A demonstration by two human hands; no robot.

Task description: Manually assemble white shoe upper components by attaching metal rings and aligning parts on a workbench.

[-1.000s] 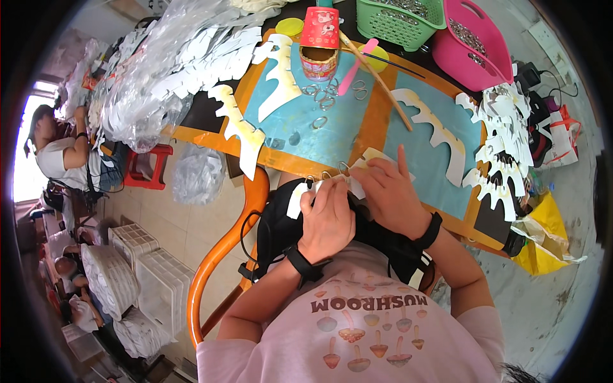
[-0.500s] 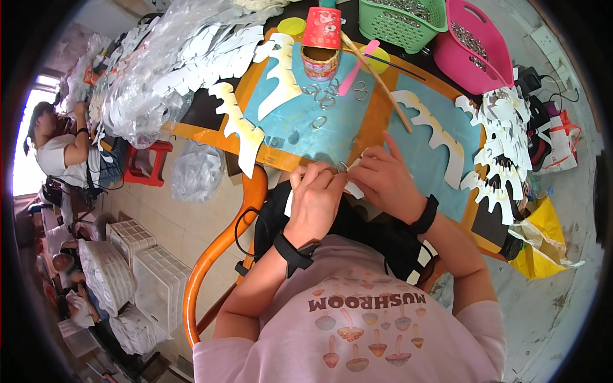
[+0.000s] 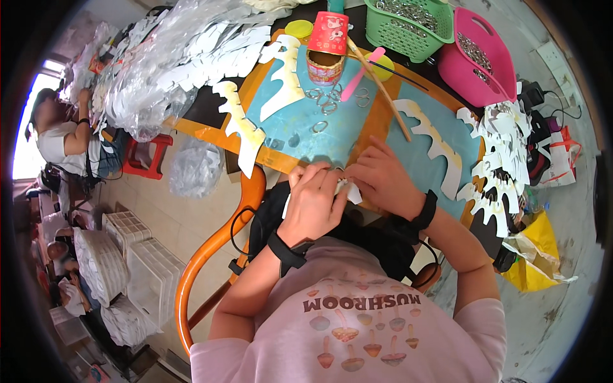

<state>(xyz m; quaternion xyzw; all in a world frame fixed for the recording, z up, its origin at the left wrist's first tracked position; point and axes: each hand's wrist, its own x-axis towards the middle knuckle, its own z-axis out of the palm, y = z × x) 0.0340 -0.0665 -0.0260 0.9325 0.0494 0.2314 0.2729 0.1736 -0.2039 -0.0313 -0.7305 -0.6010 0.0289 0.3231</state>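
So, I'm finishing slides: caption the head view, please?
Left hand and right hand hold a white notched cutout near loose metal rings.

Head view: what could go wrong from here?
1. The white piece at the left hand and right hand is by the table's near edge, so it might drop toward the lap if the grip slips.
2. The yellow-edged cutout on the left pokes past that edge; a forearm could knock it off.
3. Loose metal rings lie just beyond the hands and might get scattered.
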